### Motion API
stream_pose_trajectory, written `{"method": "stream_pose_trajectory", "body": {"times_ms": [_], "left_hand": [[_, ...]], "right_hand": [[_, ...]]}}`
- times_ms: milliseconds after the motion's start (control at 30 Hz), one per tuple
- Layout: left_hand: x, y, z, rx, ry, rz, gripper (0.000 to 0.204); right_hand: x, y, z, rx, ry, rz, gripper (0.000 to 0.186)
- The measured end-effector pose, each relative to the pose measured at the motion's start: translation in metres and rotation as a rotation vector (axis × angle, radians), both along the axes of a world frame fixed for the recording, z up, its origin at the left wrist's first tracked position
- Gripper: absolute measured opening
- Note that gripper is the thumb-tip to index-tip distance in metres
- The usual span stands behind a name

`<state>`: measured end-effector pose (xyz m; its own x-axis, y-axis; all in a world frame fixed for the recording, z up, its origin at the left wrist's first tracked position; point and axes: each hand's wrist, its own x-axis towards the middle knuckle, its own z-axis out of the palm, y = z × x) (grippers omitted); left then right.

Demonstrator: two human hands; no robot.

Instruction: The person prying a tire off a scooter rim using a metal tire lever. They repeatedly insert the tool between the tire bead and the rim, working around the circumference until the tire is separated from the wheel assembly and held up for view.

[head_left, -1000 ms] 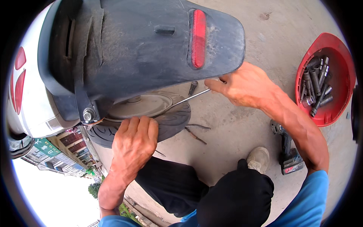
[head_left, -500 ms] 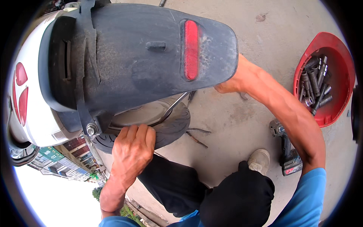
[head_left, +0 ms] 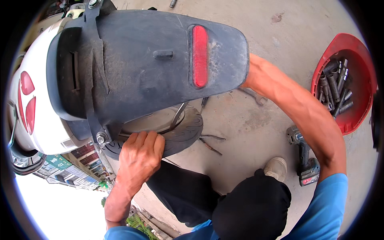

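Observation:
My left hand [head_left: 142, 152] has its fingers curled over the black rear tyre [head_left: 182, 136] of a white scooter [head_left: 34, 64]. A metal lever [head_left: 178, 117] sits at the tyre's rim and runs up under the dark rear mudguard [head_left: 136, 80], which bears a red reflector [head_left: 200, 56]. My right hand [head_left: 250, 76] reaches behind the mudguard's end; its fingers are hidden, so what it holds cannot be seen.
A red hard hat [head_left: 362, 80] holds several sockets and bars at the right, beside a cordless power tool [head_left: 304, 156]. A wrench [head_left: 254, 96] and thin dark tools [head_left: 210, 146] lie on the concrete. My knee and shoe are below; buildings show far left.
My right hand has moved up behind the mudguard, hiding its fingers. The lever stands more steeply. The mudguard sits further left and lower in the picture. My left hand stays on the tyre.

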<state>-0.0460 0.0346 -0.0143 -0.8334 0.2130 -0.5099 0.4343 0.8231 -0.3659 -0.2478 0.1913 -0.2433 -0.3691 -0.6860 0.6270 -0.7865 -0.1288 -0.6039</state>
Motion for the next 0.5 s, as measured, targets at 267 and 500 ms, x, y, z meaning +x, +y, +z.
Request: {"method": "stream_pose_trajectory", "body": {"times_ms": [267, 500], "left_hand": [[0.008, -0.008, 0.008, 0.043, 0.013, 0.046, 0.012], [0.010, -0.011, 0.009, 0.120, 0.030, 0.069, 0.033]], "right_hand": [[0.042, 0.022, 0.007, 0.255, 0.171, -0.019, 0.023], [0.077, 0.089, 0.034, 0.498, -0.017, -0.202, 0.036]]}}
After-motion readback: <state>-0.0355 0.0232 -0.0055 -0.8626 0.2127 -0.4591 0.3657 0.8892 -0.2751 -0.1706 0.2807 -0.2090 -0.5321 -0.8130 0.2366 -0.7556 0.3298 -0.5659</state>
